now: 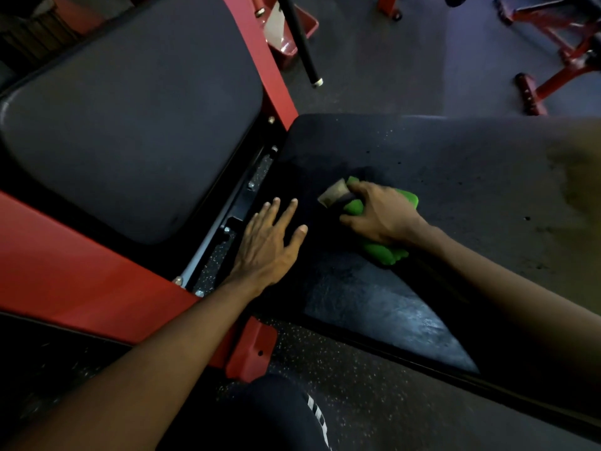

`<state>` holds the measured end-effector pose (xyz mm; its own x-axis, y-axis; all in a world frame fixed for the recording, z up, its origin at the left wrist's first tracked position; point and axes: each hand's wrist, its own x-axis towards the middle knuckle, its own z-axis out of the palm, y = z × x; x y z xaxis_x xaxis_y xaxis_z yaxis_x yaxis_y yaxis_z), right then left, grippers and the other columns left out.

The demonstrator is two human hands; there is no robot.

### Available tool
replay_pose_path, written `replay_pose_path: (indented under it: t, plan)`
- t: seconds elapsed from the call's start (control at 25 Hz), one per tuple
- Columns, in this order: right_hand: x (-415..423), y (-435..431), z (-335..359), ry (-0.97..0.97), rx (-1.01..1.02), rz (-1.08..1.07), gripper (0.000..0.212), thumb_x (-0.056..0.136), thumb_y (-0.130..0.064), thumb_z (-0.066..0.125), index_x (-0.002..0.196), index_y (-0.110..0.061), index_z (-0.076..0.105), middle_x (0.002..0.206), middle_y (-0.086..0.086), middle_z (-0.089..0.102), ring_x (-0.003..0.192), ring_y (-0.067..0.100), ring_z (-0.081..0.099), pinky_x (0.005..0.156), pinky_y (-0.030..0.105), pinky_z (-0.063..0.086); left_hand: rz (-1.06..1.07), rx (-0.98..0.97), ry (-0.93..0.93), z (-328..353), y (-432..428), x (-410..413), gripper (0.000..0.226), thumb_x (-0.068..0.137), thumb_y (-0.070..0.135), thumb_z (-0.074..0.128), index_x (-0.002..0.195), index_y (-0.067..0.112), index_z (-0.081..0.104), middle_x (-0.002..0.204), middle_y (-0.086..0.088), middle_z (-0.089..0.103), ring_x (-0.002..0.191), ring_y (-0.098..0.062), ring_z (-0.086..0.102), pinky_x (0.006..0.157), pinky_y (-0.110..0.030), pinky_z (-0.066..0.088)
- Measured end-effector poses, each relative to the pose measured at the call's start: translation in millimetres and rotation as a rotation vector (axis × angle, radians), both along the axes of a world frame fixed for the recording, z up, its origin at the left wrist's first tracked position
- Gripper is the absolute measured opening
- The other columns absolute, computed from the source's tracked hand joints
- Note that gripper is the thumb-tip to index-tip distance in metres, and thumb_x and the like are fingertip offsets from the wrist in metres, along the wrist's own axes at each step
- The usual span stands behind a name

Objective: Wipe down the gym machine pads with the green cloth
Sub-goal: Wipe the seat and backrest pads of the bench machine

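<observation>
Our right grip (pixel 380 213) holds the green cloth (pixel 383 253) on the pad (pixel 471 177). Our left grip (pixel 270 242) rests wide and flat beside it.

Cloth (pixel 380 252) lay on the near pad (pixel 471 177), toward its left end; second pad (pixel 130 118) sat left, frame rail (pixel 208 245) between them.

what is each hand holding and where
The right hand grips the green cloth from above, across its middle; the left hand holds nothing, flat on the pad.
</observation>
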<state>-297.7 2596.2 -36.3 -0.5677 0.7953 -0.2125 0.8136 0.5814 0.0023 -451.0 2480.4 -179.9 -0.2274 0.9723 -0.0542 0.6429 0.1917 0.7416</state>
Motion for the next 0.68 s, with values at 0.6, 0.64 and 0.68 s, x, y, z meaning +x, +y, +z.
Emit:
replay_pose_path:
  t: [0.6, 0.64, 0.68]
  plan:
    - [-35, 32, -16, 0.026, 0.024, -0.075, 0.049, 0.084, -0.045, 0.065, 0.125, -0.020, 0.058, 0.121, 0.011, 0.067, 0.111, 0.036, 0.062, 0.086, 0.039, 0.048, 0.033, -0.009, -0.017, 1, 1, 0, 0.060, 0.103, 0.055, 0.036, 0.158, 0.035, 0.026, 0.168, -0.002, 0.015, 0.155, -0.018, 0.008, 0.123, -0.039, 0.005]
    - [-40, 38, -15, 0.036, 0.031, -0.103, 0.049, 0.083, -0.045, 0.065, 0.125, -0.020, 0.058, 0.121, 0.011, 0.067, 0.111, 0.036, 0.062, 0.086, 0.039, 0.048, 0.034, -0.009, -0.019, 1, 1, 0, 0.060, 0.103, 0.056, 0.036, 0.158, 0.035, 0.026, 0.168, -0.002, 0.015, 0.155, -0.018, 0.008, 0.123, -0.039, 0.006]
    - [-43, 39, -15, 0.035, 0.030, -0.116, 0.050, 0.084, -0.045, 0.065, 0.125, -0.019, 0.058, 0.121, 0.011, 0.066, 0.111, 0.036, 0.062, 0.086, 0.040, 0.048, 0.035, -0.008, -0.018, 1, 1, 0, 0.060, 0.103, 0.056, 0.036, 0.158, 0.035, 0.026, 0.168, -0.002, 0.015, 0.155, -0.017, 0.008, 0.124, -0.040, 0.006]
